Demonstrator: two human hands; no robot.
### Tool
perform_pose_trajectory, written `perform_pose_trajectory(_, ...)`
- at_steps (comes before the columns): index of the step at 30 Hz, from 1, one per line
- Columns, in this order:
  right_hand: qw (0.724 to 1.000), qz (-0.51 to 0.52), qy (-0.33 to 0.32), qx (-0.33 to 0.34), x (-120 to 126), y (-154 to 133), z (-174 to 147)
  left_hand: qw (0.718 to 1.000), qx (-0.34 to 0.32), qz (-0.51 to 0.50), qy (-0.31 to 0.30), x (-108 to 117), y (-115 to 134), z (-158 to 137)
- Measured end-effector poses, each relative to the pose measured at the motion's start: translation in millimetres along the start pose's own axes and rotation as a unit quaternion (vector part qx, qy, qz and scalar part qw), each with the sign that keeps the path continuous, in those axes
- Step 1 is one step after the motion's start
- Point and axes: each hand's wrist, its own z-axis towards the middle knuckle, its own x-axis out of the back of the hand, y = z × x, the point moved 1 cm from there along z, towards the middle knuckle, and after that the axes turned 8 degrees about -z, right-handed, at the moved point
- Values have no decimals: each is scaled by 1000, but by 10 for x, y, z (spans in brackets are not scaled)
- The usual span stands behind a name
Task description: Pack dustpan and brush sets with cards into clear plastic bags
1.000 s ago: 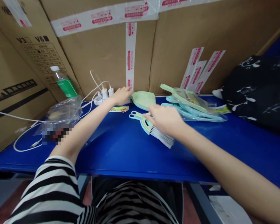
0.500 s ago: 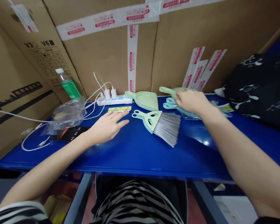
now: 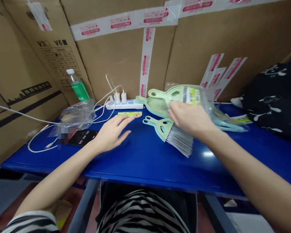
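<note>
My right hand point(image 3: 190, 118) grips a green brush-and-dustpan set in a clear plastic bag point(image 3: 181, 94), lifted above the blue table point(image 3: 140, 155). Under that hand lies a loose teal hand brush with grey bristles point(image 3: 171, 132). Just behind it rests a bare green dustpan point(image 3: 154, 104). My left hand point(image 3: 110, 133) lies flat on the table with fingers spread and nothing in it, close to a small printed label card point(image 3: 129, 114).
More bagged sets point(image 3: 229, 124) lie at the right, beside a black patterned bag point(image 3: 274, 97). A power strip with chargers point(image 3: 122, 103), white cables, a green-labelled bottle point(image 3: 78, 85), a crumpled clear bag point(image 3: 76, 115) and a phone point(image 3: 83, 136) sit at the left. Cardboard boxes wall the back.
My right hand has gone from the teal brush to the pile of bagged sets and lifted one toward the middle. My left hand came back from the dustpan and settled flat on the table.
</note>
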Motion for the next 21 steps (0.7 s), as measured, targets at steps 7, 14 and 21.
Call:
perform_pose_trajectory(7,962,-2,57,267,13,-686,-343,996,57,25,64,10,121,-43)
perform_pose_trajectory(14,934,44,72,347,-155,-891,-440,984,43,-32,-172,-97,106,-72)
perform_pose_trajectory(21,975,102,-34,193,-71,-565,-286,979,44,-51,-192,-170,-24,-82)
